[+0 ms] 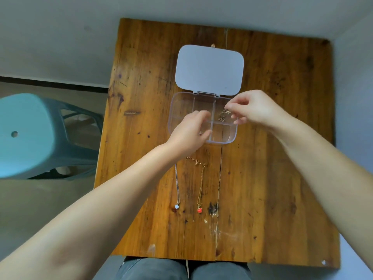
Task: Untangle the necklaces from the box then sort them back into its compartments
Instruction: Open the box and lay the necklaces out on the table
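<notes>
Nearest the camera: knees in grey trousers (181, 268) at the near edge of the wooden tabletop (272, 158). No brand, label or legible writing on anything in view.

On the tabletop, just past the near half, two necklaces lie stretched out side by side, apart from each other. Silver chain (177, 186) on the left, white pendant at its near end. Gold chain (200, 184) on the right, red pendant at its near end; its clasp end curls just under the left wrist.

Left hand (189, 134): over the near-left part of the clear box (230, 136), fingers curled, covering the compartments beneath it. A small dark item shows at the thumb; cannot tell what it is, nor whether the grip is on anything.

Right hand (256, 110): over the far-right corner of the box, thumb and forefinger pinched on a third gold necklace (223, 116), which hangs bunched into the far-right compartment.

Box lid (210, 69): white, hinged fully open, lying flat on the tabletop beyond the box.

Left of the tabletop: teal plastic stool (26, 134) on the floor.
</notes>
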`<state>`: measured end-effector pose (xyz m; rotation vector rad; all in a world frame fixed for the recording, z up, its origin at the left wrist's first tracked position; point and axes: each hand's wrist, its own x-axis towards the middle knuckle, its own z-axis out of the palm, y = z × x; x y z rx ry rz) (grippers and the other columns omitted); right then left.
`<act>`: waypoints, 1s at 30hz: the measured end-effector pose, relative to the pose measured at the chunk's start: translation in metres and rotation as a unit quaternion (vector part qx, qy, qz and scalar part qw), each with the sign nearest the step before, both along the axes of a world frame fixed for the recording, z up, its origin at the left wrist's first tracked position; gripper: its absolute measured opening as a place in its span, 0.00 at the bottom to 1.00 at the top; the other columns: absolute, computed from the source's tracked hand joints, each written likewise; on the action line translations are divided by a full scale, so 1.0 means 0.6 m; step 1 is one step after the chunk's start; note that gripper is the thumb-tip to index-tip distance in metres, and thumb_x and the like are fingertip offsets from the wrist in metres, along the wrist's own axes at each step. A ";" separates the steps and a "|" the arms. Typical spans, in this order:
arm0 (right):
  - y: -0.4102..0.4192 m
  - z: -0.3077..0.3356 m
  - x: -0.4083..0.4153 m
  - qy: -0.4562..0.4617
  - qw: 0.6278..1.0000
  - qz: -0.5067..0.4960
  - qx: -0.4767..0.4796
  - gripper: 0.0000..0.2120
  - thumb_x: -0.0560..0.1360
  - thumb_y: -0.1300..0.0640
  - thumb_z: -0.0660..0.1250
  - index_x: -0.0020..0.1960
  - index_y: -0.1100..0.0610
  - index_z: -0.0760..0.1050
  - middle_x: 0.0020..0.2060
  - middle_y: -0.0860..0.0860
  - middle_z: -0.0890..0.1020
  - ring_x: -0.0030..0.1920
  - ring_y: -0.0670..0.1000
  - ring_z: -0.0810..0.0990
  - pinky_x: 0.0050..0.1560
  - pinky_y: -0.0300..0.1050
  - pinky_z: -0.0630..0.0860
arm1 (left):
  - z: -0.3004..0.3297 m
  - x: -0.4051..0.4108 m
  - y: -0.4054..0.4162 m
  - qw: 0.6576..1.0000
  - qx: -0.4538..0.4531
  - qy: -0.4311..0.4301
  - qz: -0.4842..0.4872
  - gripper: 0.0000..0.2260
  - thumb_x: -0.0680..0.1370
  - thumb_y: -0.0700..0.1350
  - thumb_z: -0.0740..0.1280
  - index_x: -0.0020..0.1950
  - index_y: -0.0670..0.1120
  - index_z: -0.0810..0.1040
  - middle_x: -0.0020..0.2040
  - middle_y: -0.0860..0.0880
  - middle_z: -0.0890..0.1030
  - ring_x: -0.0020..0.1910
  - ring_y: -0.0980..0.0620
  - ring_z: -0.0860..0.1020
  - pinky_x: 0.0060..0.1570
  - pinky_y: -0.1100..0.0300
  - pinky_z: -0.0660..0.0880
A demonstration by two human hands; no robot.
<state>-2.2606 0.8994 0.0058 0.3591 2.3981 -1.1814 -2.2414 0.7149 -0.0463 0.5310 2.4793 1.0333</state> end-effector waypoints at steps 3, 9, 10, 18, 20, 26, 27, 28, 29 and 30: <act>0.025 0.047 0.035 -0.025 0.980 -0.060 -0.190 0.04 0.76 0.57 0.67 0.46 0.53 0.81 0.39 0.50 0.82 0.36 0.44 0.82 0.33 0.35 0.78 | 0.048 -0.005 0.039 0.997 0.079 -0.014 -0.013 0.21 0.77 0.43 0.65 0.69 0.44 0.67 0.67 0.47 0.72 0.66 0.51 0.68 0.63 0.62 0.64; 0.086 0.076 0.119 0.011 0.933 -0.154 -0.325 0.05 0.73 0.55 0.68 0.47 0.52 0.81 0.35 0.48 0.83 0.35 0.45 0.82 0.32 0.35 0.78 | 0.092 0.010 0.072 0.974 0.147 -0.167 -0.043 0.13 0.80 0.47 0.61 0.43 0.41 0.78 0.37 0.49 0.82 0.38 0.52 0.79 0.45 0.58 0.76; 0.096 0.072 0.138 0.001 0.919 -0.173 -0.354 0.06 0.71 0.55 0.69 0.47 0.53 0.81 0.36 0.49 0.84 0.37 0.45 0.83 0.33 0.36 0.78 | 0.090 0.012 0.069 0.970 0.157 -0.182 -0.039 0.13 0.80 0.48 0.60 0.42 0.42 0.77 0.33 0.50 0.80 0.35 0.54 0.77 0.43 0.61 0.75; 0.106 0.014 0.279 -0.039 0.850 -0.316 -0.419 0.06 0.68 0.59 0.71 0.44 0.56 0.81 0.37 0.52 0.83 0.37 0.46 0.82 0.31 0.36 0.78 | 0.064 0.020 0.068 0.955 0.109 -0.269 -0.059 0.14 0.78 0.53 0.61 0.39 0.46 0.78 0.29 0.51 0.74 0.29 0.56 0.71 0.37 0.66 0.74; 0.097 0.000 0.310 -0.044 0.853 -0.333 -0.399 0.09 0.68 0.61 0.71 0.48 0.57 0.80 0.38 0.52 0.83 0.38 0.46 0.83 0.33 0.36 0.79 | 0.057 0.023 0.073 0.952 0.062 -0.288 -0.078 0.16 0.78 0.54 0.62 0.40 0.43 0.78 0.29 0.50 0.73 0.28 0.55 0.71 0.41 0.59 0.76; 0.041 -0.062 0.401 -0.163 0.855 -0.386 -0.305 0.07 0.74 0.66 0.68 0.52 0.61 0.78 0.45 0.57 0.83 0.42 0.50 0.84 0.38 0.40 0.81 | 0.047 0.057 0.113 0.926 0.109 -0.360 -0.009 0.13 0.76 0.51 0.66 0.34 0.47 0.75 0.29 0.51 0.73 0.28 0.55 0.72 0.44 0.55 0.79; 0.029 -0.073 0.412 -0.179 0.842 -0.404 -0.310 0.07 0.73 0.66 0.68 0.52 0.62 0.77 0.45 0.57 0.83 0.41 0.50 0.84 0.37 0.40 0.80 | 0.043 0.064 0.122 0.928 0.106 -0.357 -0.013 0.13 0.76 0.51 0.66 0.34 0.47 0.75 0.29 0.51 0.73 0.29 0.54 0.73 0.45 0.55 0.79; 0.017 -0.083 0.421 -0.191 0.831 -0.419 -0.310 0.08 0.73 0.66 0.68 0.52 0.62 0.77 0.45 0.58 0.83 0.40 0.50 0.84 0.36 0.40 0.80 | 0.036 0.072 0.130 0.930 0.095 -0.355 -0.019 0.13 0.76 0.51 0.66 0.35 0.46 0.75 0.30 0.50 0.74 0.31 0.53 0.74 0.45 0.55 0.79; 0.005 -0.094 0.430 -0.202 0.824 -0.430 -0.308 0.07 0.73 0.66 0.69 0.51 0.62 0.77 0.45 0.58 0.83 0.40 0.50 0.84 0.36 0.40 0.80 | 0.028 0.081 0.137 0.931 0.083 -0.355 -0.022 0.12 0.76 0.51 0.66 0.36 0.46 0.75 0.31 0.50 0.75 0.32 0.52 0.75 0.45 0.54 0.79; -0.007 -0.104 0.436 -0.212 0.822 -0.435 -0.302 0.07 0.73 0.65 0.69 0.51 0.61 0.78 0.45 0.58 0.83 0.40 0.51 0.84 0.35 0.40 0.80 | 0.019 0.090 0.142 0.931 0.072 -0.357 -0.017 0.11 0.77 0.50 0.66 0.37 0.45 0.75 0.32 0.49 0.76 0.33 0.52 0.76 0.46 0.54 0.79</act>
